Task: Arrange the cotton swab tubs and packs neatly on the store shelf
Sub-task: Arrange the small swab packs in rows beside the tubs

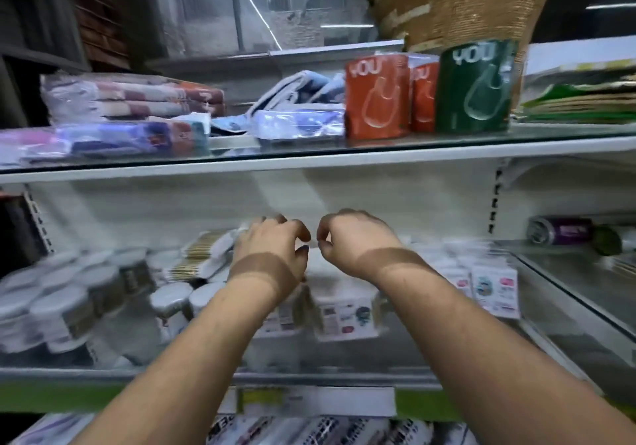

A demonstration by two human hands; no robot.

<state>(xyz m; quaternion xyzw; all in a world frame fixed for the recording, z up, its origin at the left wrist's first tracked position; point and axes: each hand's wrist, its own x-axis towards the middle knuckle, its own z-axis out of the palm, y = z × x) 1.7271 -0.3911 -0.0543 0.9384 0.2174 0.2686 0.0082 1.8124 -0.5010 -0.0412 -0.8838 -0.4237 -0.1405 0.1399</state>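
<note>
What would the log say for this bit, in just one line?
left hand: curled over swab packs, grip unclear | right hand: curled, grip unclear | tubs: left on shelf | blurry

The shelf (581,282) has a glossy glass top over white painted metal. The tubs (58,310) look like clear plastic with smooth white lids. The packs (494,288) are shiny film with printed paper labels. Folded cloth (137,97) above sits in glossy clear wrap; orange and green cartons (476,90) look smooth.
</note>
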